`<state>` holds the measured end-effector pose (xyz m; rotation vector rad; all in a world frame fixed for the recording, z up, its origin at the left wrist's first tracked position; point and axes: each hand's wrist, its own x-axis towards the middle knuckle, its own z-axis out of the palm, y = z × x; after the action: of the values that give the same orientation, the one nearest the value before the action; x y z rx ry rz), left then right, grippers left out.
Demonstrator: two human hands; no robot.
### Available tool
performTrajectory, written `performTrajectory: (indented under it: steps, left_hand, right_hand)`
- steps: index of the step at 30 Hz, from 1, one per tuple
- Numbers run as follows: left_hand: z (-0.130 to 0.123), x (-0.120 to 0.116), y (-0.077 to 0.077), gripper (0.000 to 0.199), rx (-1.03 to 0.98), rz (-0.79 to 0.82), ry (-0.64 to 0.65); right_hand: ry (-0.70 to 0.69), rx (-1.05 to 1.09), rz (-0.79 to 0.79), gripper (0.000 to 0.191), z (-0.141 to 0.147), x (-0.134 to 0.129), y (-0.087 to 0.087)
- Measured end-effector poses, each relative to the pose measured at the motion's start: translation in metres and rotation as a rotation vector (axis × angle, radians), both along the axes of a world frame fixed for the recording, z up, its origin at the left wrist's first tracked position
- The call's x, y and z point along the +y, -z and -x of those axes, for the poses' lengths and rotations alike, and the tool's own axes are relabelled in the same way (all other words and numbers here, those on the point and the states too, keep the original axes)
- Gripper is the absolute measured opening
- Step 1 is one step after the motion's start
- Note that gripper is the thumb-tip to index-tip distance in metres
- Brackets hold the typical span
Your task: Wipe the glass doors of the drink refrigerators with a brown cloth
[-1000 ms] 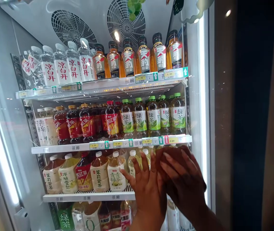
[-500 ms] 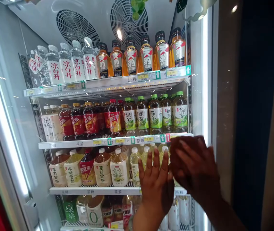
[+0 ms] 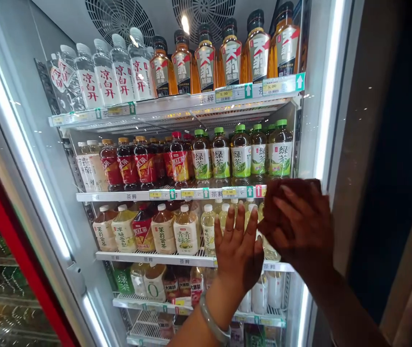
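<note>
While right hand (image 3: 309,229) grips cloth (image 3: 272,202) | left hand (image 3: 238,253) spread, apparently empty | cloth could slip if that grip slackens

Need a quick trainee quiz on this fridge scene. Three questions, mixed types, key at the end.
1. Which of the person's hands holds the brown cloth? A) left B) right C) both
2. True or false: there is a bangle on the wrist of the left hand.
3. Fill in: the amber bottles on the top shelf have ____ caps.

Key: 1. B, the right hand; 2. True; 3. black.
</note>
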<state>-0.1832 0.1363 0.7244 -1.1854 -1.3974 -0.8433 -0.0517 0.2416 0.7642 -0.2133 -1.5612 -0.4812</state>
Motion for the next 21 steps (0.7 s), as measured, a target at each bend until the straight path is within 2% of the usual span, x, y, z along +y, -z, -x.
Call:
performTrajectory:
  steps: [2, 5, 7, 9, 11, 13, 15, 17, 19, 21]
  left_hand:
    - [0.0, 0.0, 0.0, 0.08, -0.006, 0.013, -0.005]
    - [-0.001, -0.001, 0.001, 0.078, -0.008, 0.036, 0.004]
    - [-0.001, -0.001, 0.001, 0.076, 0.003, 0.03, 0.002]
    - [0.0, -0.001, 0.001, 0.073, 0.007, 0.023, -0.007]
    - [0.0, -0.001, 0.001, 0.072, 0.0, 0.025, -0.005]
    - [0.0, -0.002, 0.001, 0.074, -0.003, 0.032, 0.002]
    - [0.0, -0.002, 0.001, 0.078, 0.0, 0.035, 0.003]
    - [0.0, -0.002, 0.0, 0.081, 0.001, 0.049, 0.006]
    - [0.002, -0.003, 0.0, 0.081, -0.008, 0.072, 0.029]
    - [0.002, -0.007, -0.001, 0.081, -0.018, 0.089, 0.071]
  right_hand:
    - [-0.005, 0.097, 0.046, 0.051, -0.011, 0.012, 0.007]
    - [-0.01, 0.209, 0.124, 0.062, -0.009, 0.01, 0.045]
    - [-0.012, 0.201, 0.142, 0.059, 0.003, -0.003, 0.064]
    - [-0.044, 0.123, 0.093, 0.047, 0.014, -0.016, 0.065]
    - [-0.069, 0.045, 0.034, 0.037, 0.019, -0.019, 0.049]
    - [-0.056, 0.012, 0.022, 0.036, 0.013, -0.013, 0.033]
    - [-0.037, 0.032, 0.066, 0.041, 0.001, -0.003, 0.03]
    - [-0.038, 0.107, 0.127, 0.05, -0.007, 0.002, 0.044]
    - [-0.052, 0.177, 0.191, 0.061, -0.008, -0.002, 0.065]
    - [-0.061, 0.169, 0.241, 0.062, -0.001, -0.011, 0.079]
